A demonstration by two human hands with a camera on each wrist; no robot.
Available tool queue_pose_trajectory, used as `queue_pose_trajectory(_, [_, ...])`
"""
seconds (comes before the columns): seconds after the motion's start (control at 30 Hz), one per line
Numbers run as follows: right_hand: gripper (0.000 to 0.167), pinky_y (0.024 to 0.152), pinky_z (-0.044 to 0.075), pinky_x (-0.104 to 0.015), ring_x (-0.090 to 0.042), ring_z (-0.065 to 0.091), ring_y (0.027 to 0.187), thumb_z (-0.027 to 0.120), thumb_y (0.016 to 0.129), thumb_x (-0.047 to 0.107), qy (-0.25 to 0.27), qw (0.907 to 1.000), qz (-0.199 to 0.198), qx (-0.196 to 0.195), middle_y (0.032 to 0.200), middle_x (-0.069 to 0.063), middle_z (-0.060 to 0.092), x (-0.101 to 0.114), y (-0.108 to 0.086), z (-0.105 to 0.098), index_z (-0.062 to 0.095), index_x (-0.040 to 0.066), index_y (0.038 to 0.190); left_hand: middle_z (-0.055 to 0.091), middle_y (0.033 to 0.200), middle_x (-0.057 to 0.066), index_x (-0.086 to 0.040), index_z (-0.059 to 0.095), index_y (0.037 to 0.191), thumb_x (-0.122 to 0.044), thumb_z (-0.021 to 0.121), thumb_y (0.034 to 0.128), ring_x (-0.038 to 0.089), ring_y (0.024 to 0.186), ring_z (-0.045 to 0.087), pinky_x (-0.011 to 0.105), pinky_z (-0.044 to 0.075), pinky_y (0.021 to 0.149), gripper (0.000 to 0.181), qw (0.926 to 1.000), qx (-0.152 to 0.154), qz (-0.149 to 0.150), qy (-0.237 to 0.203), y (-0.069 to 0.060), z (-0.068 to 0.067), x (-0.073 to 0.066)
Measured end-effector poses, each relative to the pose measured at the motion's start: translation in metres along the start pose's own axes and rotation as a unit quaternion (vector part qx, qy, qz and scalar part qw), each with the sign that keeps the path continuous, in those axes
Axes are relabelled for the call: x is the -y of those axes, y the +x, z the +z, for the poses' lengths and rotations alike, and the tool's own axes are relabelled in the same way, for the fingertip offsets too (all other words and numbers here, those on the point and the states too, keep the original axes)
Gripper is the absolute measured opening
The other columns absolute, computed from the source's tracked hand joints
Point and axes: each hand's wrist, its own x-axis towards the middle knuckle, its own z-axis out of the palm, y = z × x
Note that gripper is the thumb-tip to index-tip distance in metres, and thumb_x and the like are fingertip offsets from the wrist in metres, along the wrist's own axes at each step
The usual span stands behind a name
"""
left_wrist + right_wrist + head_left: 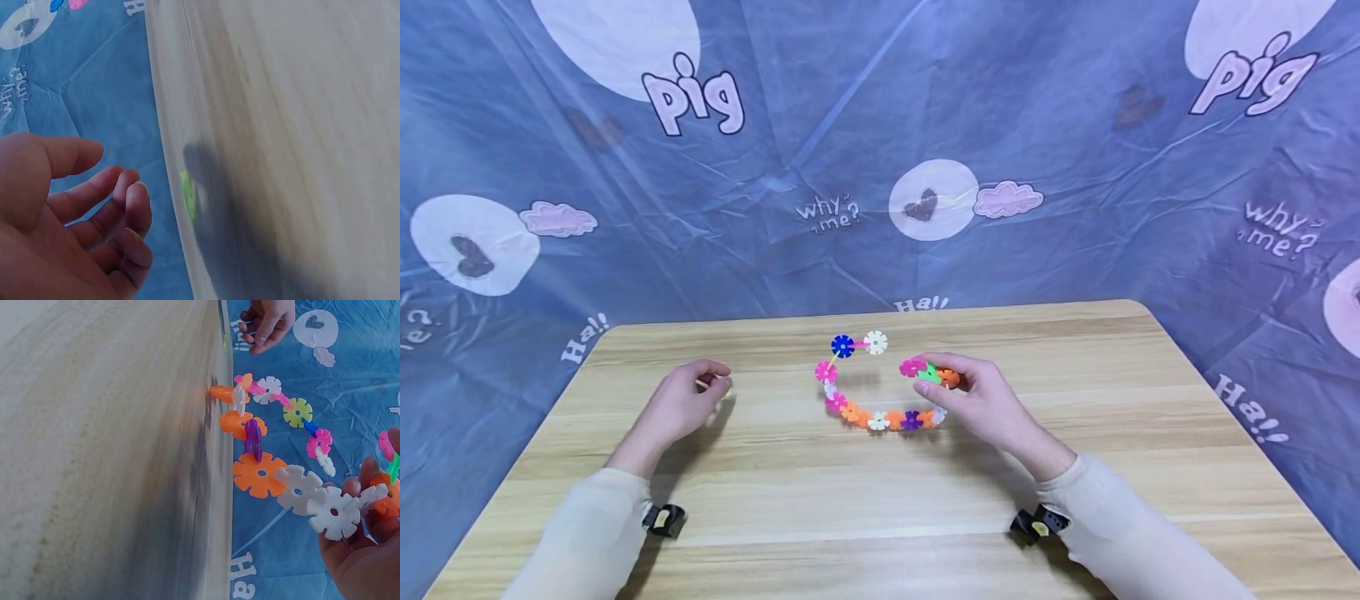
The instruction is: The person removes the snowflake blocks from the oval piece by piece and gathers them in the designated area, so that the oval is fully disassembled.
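My right hand (973,398) grips one end of a chain of interlocking plastic snowflake discs (878,421), near its pink, green and orange pieces. The chain curves in an open loop, with a blue disc (842,346) and a white disc (876,342) at its far end. In the right wrist view, white discs (334,512) lie against the right hand's fingers, and part of the chain hangs above the table. My left hand (688,400) hovers with loosely bent fingers, holding nothing. Beside it, a yellow-green disc (188,195) is on the table, apart from the fingers in the left wrist view.
The wood-grain table (820,517) reaches back to a blue printed cloth (820,142) that hangs behind and at both sides. Dark wrist devices (666,521) show at both sleeves.
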Motion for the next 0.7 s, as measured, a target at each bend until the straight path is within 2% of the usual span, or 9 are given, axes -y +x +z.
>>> queue_pose_trajectory(0.43, [0.041, 0.055, 0.042, -0.025, -0.024, 0.051, 0.072, 0.077, 0.09, 0.031, 0.015, 0.9999, 0.004, -0.003, 0.087, -0.008, 0.06, 0.0, -0.001, 0.0, 0.069, 0.015, 0.127, 0.068, 0.098, 0.008, 0.001, 0.065, 0.123, -0.019, 0.056, 0.1016, 0.019, 0.083, 0.06, 0.035, 0.047, 0.073, 0.031, 0.9991, -0.01, 0.041, 0.0, -0.008, 0.003, -0.015])
queue_pose_trajectory(0.7, [0.035, 0.055, 0.043, -0.026, -0.024, 0.052, 0.071, 0.076, 0.091, 0.032, 0.011, 0.9999, 0.002, -0.004, 0.086, -0.006, 0.062, -0.002, -0.002, 0.001, 0.07, 0.022, 0.124, 0.07, 0.102, 0.008, -0.001, 0.066, 0.122, -0.019, 0.057, 0.1011, 0.023, 0.09, 0.061, 0.036, 0.048, 0.076, 0.029, 0.9979, -0.009, 0.064, -0.009, -0.009, 0.008, -0.019])
